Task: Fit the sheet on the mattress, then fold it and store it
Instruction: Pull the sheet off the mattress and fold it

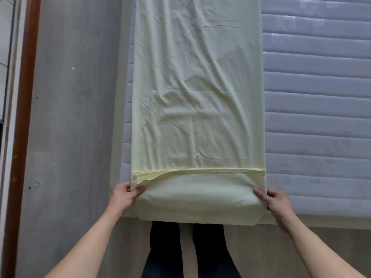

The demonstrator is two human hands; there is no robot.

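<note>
Folding is underway: the sheet [197,97] lies as a long strip on the mattress [317,97], each hand (left hand [122,197], right hand [278,203]) pinching its near fold; next, carry it far, edges aligned

Long folded pale-yellow cotton sheet [197,101] lies lengthwise on left part of quilted grey mattress [317,109]; left hand [123,196] at its near-left corner, right hand [278,203] near-right; grey floor [76,117] left.
</note>
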